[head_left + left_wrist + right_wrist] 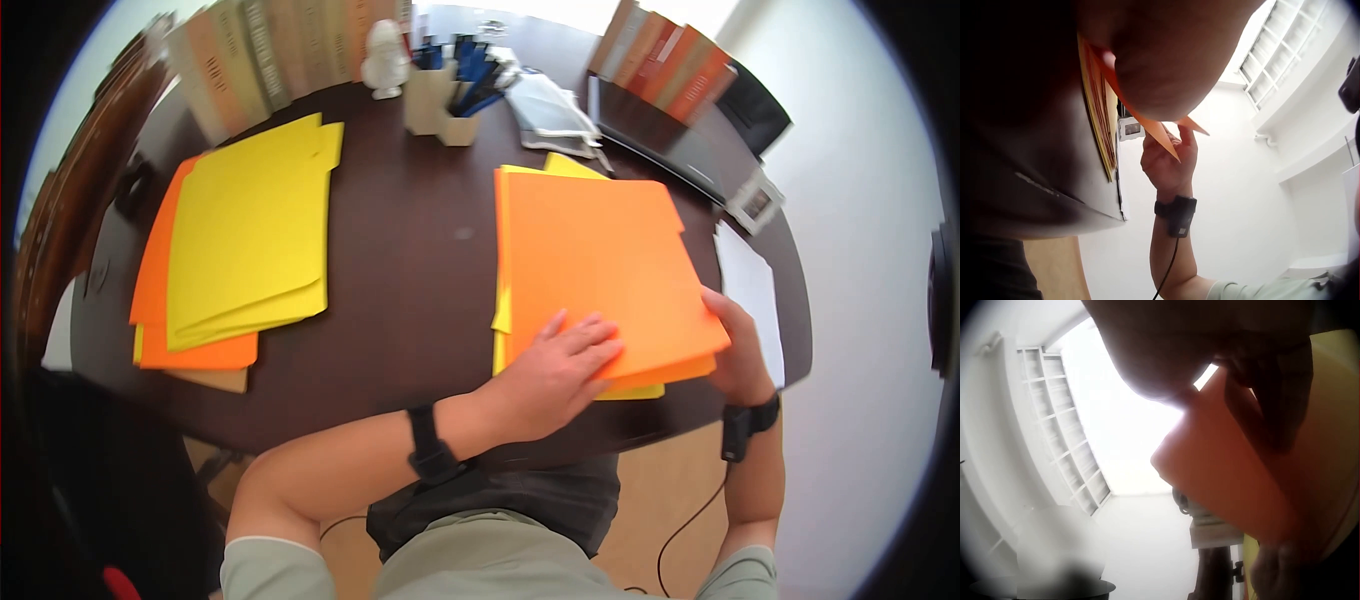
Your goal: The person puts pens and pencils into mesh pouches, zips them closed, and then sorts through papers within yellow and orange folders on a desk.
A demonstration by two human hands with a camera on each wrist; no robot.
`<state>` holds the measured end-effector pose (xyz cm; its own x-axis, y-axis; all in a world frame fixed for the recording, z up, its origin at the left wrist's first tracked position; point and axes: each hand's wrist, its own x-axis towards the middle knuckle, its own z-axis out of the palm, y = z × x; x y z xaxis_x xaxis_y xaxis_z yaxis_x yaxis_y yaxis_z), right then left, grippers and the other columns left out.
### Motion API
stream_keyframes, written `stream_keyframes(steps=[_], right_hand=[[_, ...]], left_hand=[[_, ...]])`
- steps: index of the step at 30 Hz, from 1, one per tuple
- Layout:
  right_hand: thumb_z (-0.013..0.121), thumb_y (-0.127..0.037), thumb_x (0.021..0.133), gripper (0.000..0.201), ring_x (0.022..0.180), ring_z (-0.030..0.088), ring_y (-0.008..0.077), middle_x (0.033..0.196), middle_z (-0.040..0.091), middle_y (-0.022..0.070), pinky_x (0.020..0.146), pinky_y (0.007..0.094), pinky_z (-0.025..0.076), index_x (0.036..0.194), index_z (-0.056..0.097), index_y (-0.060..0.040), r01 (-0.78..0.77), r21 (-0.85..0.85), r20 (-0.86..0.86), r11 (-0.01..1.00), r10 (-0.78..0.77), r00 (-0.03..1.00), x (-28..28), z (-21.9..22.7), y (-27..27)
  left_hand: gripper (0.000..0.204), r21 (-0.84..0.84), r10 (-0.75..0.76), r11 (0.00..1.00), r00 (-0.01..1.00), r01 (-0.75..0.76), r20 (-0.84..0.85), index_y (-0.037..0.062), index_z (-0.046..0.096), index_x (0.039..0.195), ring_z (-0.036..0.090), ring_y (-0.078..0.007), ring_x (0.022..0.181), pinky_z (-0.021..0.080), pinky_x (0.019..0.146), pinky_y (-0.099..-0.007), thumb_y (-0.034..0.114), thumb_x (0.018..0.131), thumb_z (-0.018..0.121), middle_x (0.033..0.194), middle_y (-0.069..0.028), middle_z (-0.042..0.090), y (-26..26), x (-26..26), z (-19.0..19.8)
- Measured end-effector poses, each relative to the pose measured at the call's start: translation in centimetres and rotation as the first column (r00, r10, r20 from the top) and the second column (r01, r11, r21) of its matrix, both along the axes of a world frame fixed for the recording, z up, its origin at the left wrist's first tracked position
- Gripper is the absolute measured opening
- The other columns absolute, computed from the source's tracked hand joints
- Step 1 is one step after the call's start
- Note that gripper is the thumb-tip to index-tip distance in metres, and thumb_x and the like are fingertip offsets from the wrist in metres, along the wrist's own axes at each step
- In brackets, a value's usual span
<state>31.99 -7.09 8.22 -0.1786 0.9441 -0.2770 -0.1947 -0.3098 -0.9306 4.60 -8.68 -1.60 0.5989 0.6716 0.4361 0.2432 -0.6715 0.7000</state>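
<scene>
An orange file folder (600,250) tops a pile of orange and yellow folders on the right half of the dark table. My left hand (555,378) rests on its lower left part, fingers spread fairly straight over the surface. At the lower right corner, my right hand (740,350) pinches the orange folder's edge. The left wrist view has that right hand (1169,164) holding a raised orange flap above the pile. Seen from the right wrist, the lifted orange sheet (1216,456) slants up to the fingers. Yellow folder edges (502,355) stick out underneath.
A second pile of yellow folders (250,220) over orange ones lies on the left. Books (270,60), a white figurine (386,60), pen holders (428,100) and a face mask (550,108) stand or lie behind. A laptop (660,150), small frame (755,200) and white paper (748,290) are at right.
</scene>
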Motion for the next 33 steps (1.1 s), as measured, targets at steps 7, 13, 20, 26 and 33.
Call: stream_keyframes(steps=[7,13,20,26,33], right_hand=[[0.055,0.004,0.095,0.05,0.116,0.068,0.0238,0.132,0.066,0.0162,0.102,0.0337,0.054,0.144,0.05,0.0052,0.02,0.159,0.252,0.987,-0.06,0.966,-0.8,0.6,0.3],[0.051,-0.006,0.106,0.044,0.112,0.069,0.0198,0.129,0.067,0.0142,0.098,0.0314,0.054,0.149,0.044,0.0021,0.153,0.559,0.178,0.815,-0.298,0.938,-2.8,4.0,2.3],[0.049,-0.009,0.107,0.042,0.113,0.068,0.0193,0.129,0.066,0.0147,0.097,0.0302,0.053,0.147,0.045,0.0024,-0.138,0.552,0.191,0.823,0.037,0.981,-12.5,6.3,5.9],[0.053,-0.005,0.104,0.047,0.117,0.067,0.0202,0.133,0.064,0.0145,0.099,0.0311,0.053,0.149,0.044,0.0051,-0.558,0.547,0.589,0.624,0.186,0.787,-23.1,3.3,8.6],[0.062,-0.015,0.103,0.06,0.119,0.065,0.021,0.135,0.061,0.0172,0.099,0.0327,0.055,0.153,0.038,0.0069,-0.484,0.119,0.317,0.867,0.429,0.846,-30.4,1.5,10.3]], left_hand=[[0.051,0.044,0.007,0.999,0.998,-0.01,0.069,0.0054,0.059,0.137,0.041,-0.0371,0.147,0.026,0.124,-0.0559,0.021,0.091,0.076,0.151,-0.0186,0.049,0.0,-0.1,0.2],[0.02,0.2,0.045,0.967,0.874,-0.16,0.484,0.0058,0.07,0.102,0.063,-0.0334,0.116,0.049,0.103,-0.0454,0.016,0.087,0.079,0.11,-0.01,0.064,-0.3,-0.5,2.2],[0.012,-0.045,0.009,0.999,0.975,0.001,0.222,0.006,0.071,0.08,0.065,-0.032,0.091,0.053,0.086,-0.0421,0.015,0.085,0.077,0.09,-0.0094,0.065,-0.5,-0.6,1.3],[0.011,-0.251,-0.05,0.965,0.99,0.082,0.13,0.0034,0.072,0.094,0.065,-0.038,0.099,0.052,0.091,-0.0463,0.011,0.086,0.072,0.105,-0.0163,0.068,0.7,-0.5,0.9],[0.024,-0.159,-0.001,0.987,0.991,0.022,0.13,0.0057,0.072,0.102,0.07,-0.0338,0.101,0.056,0.088,-0.0412,0.001,0.078,0.069,0.1,-0.0141,0.072,0.8,-0.3,-0.9]])
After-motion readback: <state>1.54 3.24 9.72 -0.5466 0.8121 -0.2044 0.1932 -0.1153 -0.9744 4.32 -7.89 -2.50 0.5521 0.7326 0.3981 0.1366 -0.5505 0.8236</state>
